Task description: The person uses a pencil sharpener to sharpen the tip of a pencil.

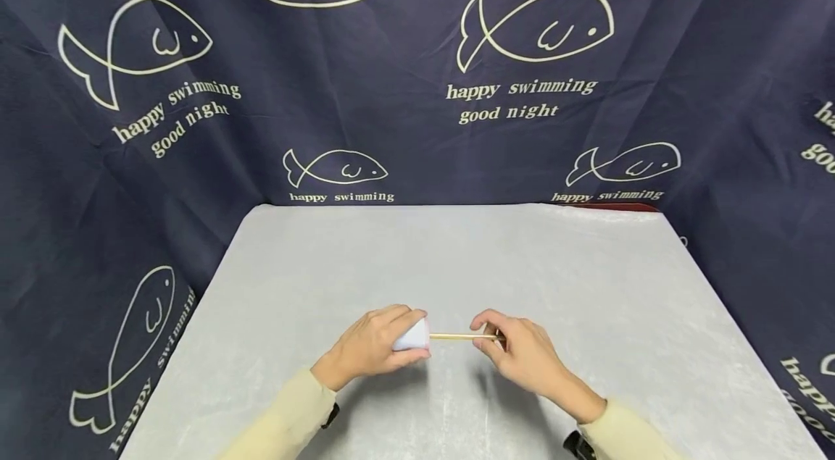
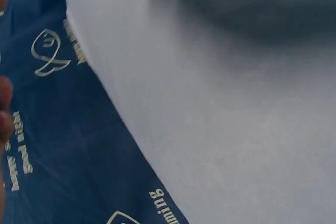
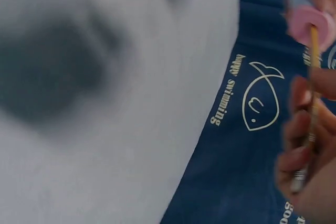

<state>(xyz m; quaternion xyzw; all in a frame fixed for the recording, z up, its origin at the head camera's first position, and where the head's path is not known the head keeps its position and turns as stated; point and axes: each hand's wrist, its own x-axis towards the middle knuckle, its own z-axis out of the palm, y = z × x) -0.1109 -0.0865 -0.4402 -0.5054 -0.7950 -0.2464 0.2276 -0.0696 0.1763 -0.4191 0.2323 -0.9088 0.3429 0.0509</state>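
Observation:
My left hand (image 1: pixel 377 340) grips a small pale-blue and white pencil sharpener (image 1: pixel 412 336) from above and below, over the table. In the right wrist view its pink end (image 3: pixel 300 24) faces my right hand, with a hole in the middle. A yellow pencil (image 1: pixel 450 336) sticks out of that hole, held level. My right hand (image 1: pixel 522 351) pinches the pencil's other end between thumb and fingers; its pale tip (image 3: pixel 299 181) lies inside the curled fingers. In the left wrist view only fingers (image 2: pixel 4 95) show at the left edge.
A white cloth covers the table (image 1: pixel 326 257) under both hands. Behind it and on both sides hangs a dark blue curtain (image 1: pixel 417 83) with fish drawings and lettering. A dark red edge (image 1: pixel 613 206) peeks out at the table's back right.

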